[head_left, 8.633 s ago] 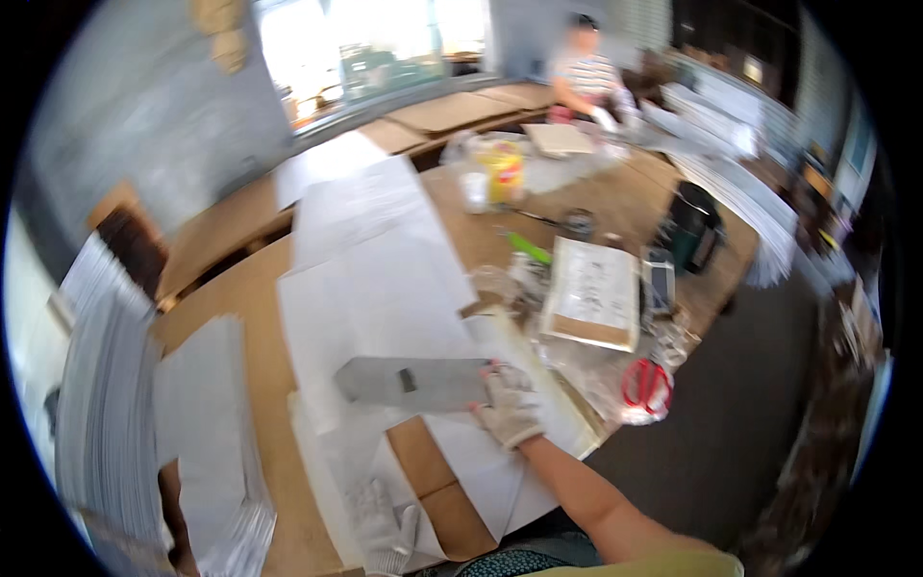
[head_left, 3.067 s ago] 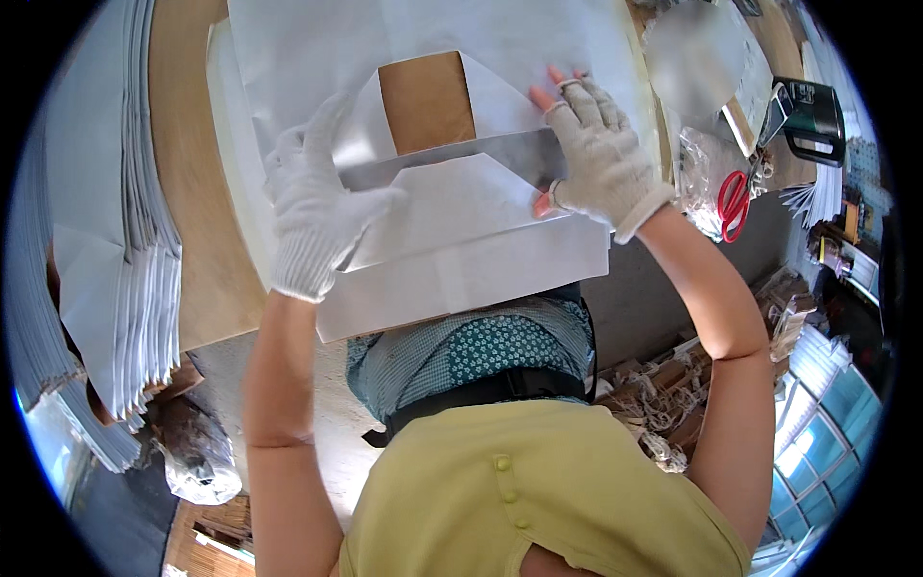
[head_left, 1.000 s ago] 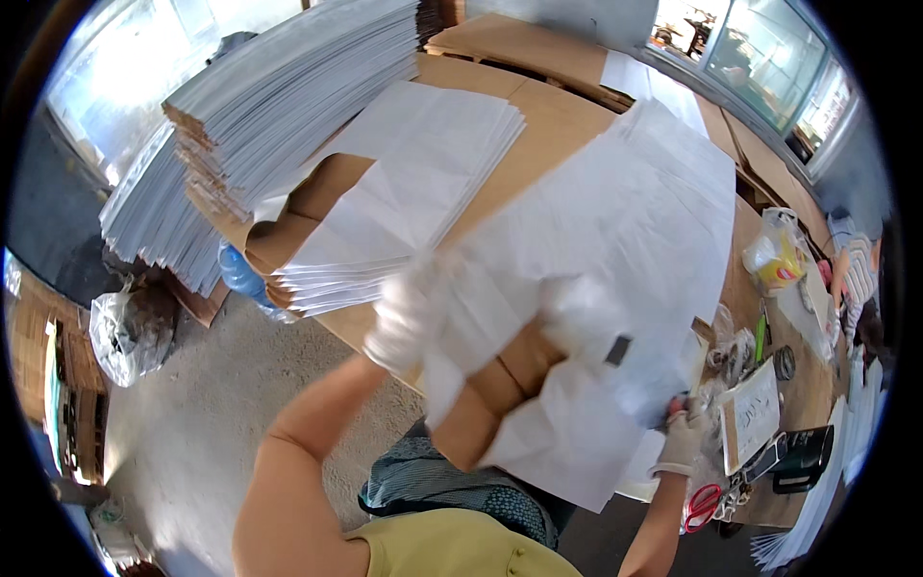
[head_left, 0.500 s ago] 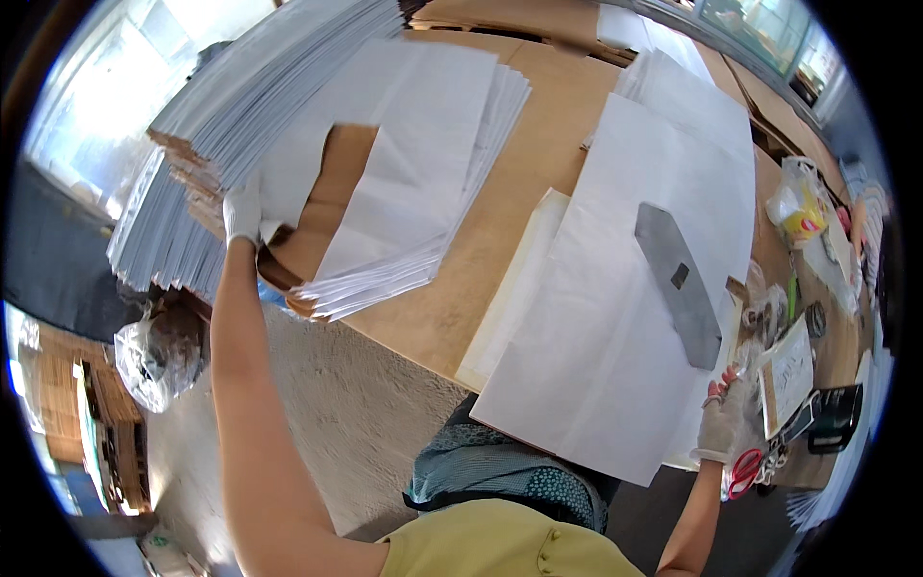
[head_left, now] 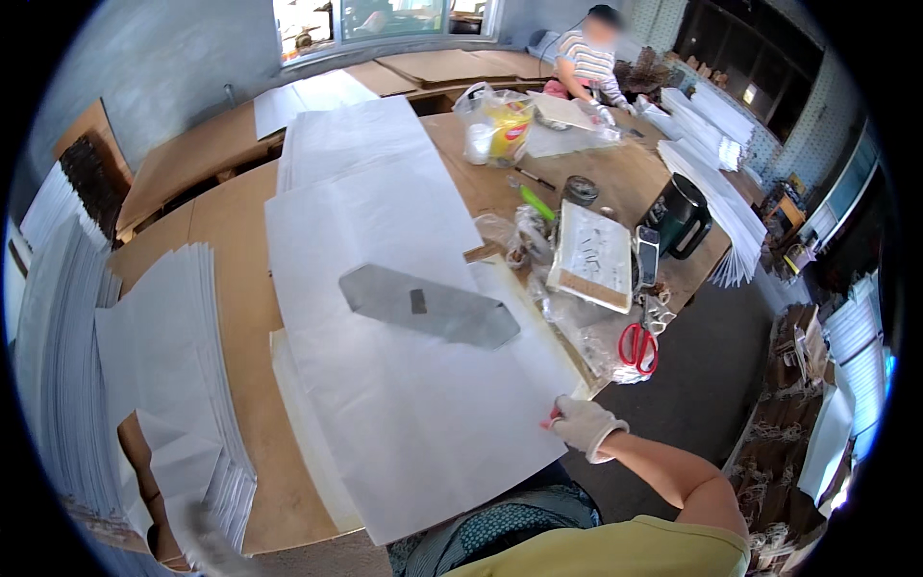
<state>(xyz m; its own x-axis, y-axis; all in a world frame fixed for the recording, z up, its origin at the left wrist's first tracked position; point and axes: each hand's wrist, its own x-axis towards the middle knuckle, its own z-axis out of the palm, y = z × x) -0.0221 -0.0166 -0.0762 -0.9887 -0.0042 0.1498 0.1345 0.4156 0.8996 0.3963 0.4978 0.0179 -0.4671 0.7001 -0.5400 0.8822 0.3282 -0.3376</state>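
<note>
A large white paper sheet (head_left: 385, 413) lies on top of a layered stack on the table. At its near right edge is my right hand (head_left: 588, 428) in a pale glove, bare reddish fingertips closed at the paper's edge. My left hand (head_left: 207, 539), smeared by motion, is low at the left, by a pile of folded white paper (head_left: 163, 327) with brown inner sides showing; its fingers cannot be made out. A flat grey plate (head_left: 452, 313) with angled ends and a small dark rectangular mark rests across the sheet.
Right of the sheet are red-handled scissors (head_left: 637, 348), a white board (head_left: 594, 255), a phone (head_left: 647, 255), a dark kettle (head_left: 676, 216) and a plastic bag (head_left: 500, 125). Another person (head_left: 586, 67) works at the far end. Tall paper stacks (head_left: 58, 298) stand at left.
My view has swung to the right, bringing the other person into sight. My left hand, earlier at the tall stack's edge, is now blurred near the folded pile. My right fingers have closed at the sheet's edge.
</note>
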